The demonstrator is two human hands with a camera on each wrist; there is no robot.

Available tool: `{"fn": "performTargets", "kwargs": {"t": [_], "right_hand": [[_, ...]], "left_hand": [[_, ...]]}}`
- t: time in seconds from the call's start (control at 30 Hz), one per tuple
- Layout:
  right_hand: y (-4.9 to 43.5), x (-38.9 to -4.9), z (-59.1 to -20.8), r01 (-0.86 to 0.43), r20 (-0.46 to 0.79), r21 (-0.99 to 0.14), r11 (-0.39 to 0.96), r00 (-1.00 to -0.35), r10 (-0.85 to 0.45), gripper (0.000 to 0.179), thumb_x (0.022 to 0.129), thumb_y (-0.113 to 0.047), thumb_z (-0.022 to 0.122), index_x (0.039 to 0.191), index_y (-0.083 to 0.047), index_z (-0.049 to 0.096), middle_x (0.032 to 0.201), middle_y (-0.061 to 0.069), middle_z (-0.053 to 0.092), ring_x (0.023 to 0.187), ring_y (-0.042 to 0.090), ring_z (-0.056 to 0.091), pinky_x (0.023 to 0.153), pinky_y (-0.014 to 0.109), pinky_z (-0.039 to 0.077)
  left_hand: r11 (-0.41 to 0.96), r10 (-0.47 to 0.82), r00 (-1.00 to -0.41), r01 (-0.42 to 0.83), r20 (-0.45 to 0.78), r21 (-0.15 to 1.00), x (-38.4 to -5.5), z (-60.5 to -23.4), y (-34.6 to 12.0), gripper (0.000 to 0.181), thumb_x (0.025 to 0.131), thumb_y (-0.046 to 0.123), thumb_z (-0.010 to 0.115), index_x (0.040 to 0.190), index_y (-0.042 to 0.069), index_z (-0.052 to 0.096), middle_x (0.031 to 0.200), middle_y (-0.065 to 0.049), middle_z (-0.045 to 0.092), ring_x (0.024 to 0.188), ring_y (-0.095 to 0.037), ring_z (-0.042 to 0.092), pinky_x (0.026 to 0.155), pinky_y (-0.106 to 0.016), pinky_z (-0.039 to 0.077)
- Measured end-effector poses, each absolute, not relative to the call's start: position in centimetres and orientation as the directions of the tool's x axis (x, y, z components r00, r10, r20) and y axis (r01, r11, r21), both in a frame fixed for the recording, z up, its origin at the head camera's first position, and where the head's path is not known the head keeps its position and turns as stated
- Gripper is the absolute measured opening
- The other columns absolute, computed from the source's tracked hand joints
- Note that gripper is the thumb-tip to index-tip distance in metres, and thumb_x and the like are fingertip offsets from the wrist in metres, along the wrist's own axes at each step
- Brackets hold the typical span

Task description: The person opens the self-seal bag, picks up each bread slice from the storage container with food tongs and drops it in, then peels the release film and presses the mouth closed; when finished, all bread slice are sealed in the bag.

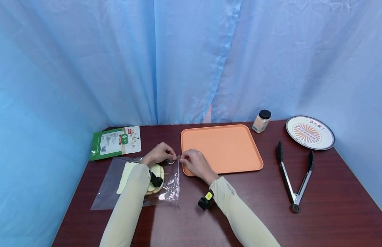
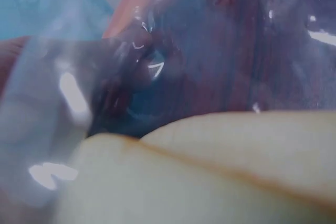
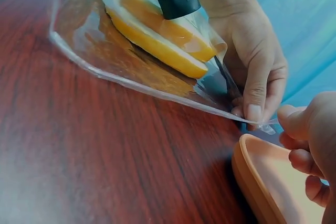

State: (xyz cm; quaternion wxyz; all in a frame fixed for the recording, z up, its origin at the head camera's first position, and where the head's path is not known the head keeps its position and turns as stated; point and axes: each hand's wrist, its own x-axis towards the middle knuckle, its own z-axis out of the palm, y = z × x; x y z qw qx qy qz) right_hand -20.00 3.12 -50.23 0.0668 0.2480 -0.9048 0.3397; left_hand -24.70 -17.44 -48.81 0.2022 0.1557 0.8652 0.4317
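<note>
The left hand [image 1: 159,153] pinches, between thumb and finger, the far right corner of a clear, flat plastic bag [image 1: 171,178] that lies at the left of the dark reddish-brown wooden counter [image 1: 265,195]; the right hand [image 1: 198,164] pinches the tip of that same corner with thumb and forefinger, the two sets of fingertips nearly meeting; inside the bag sit overlapping pale slices with yellow-orange rims [image 1: 160,171], partly hidden by the left wrist, and a flat, cream rectangular piece [image 1: 126,176] shows to their left within the bag's outline; the left wrist view, blurred, looks through shiny plastic at the slices close up.

The right hand hangs over the near left corner of a rounded rectangular orange tray [image 1: 222,147], which stands just beside the bag; behind the bag lies a green and white printed packet [image 1: 116,142]; past the tray's far right corner stands a small clear jar with a black lid [image 1: 261,121]; silver tongs with black tips [image 1: 286,178] lie spread at the right, near a round white plate with a dark rim and orange pattern [image 1: 310,133]; light blue curtains [image 1: 191,61] hang behind the counter.
</note>
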Motion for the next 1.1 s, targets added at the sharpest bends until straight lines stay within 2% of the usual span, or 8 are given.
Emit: {"fn": "performTargets", "kwargs": {"t": [0.37, 0.73, 1.1], "right_hand": [[4.3, -19.0, -50.1, -0.516, 0.316, -0.594, 0.617, -0.855, -0.411, 0.005, 0.09, -0.017, 0.074, 0.087, -0.014, 0.072, 0.083, 0.0, 0.069, 0.078, 0.013, 0.063, 0.072, 0.027, 0.051], [5.5, -17.9, -50.5, -0.52, 0.319, -0.565, 0.64, -0.854, -0.412, 0.004, 0.09, -0.017, 0.074, 0.087, -0.015, 0.073, 0.084, -0.002, 0.07, 0.078, 0.011, 0.061, 0.073, 0.027, 0.05], [6.4, -16.7, -50.9, -0.571, 0.361, -0.511, 0.643, -0.821, -0.442, 0.005, 0.088, -0.016, 0.075, 0.084, -0.015, 0.073, 0.083, -0.003, 0.07, 0.079, 0.011, 0.061, 0.074, 0.028, 0.051]], "left_hand": [[0.565, 0.436, -0.871, 0.068, -0.228, 0.822, -24.6, -48.9, -17.5, 0.007, 0.085, 0.002, 0.074, 0.088, -0.003, 0.078, 0.081, -0.011, 0.076, 0.065, -0.006, 0.057, 0.063, -0.022, 0.047], [0.565, 0.429, -0.87, 0.05, -0.241, 0.824, -24.6, -48.7, -17.4, 0.007, 0.086, 0.004, 0.075, 0.088, -0.002, 0.079, 0.081, -0.009, 0.076, 0.066, -0.006, 0.058, 0.064, -0.021, 0.047], [0.554, 0.435, -0.87, 0.053, -0.234, 0.831, -24.4, -48.6, -17.4, 0.008, 0.085, 0.002, 0.075, 0.089, -0.004, 0.078, 0.082, -0.013, 0.076, 0.065, -0.006, 0.058, 0.064, -0.022, 0.047]]}}
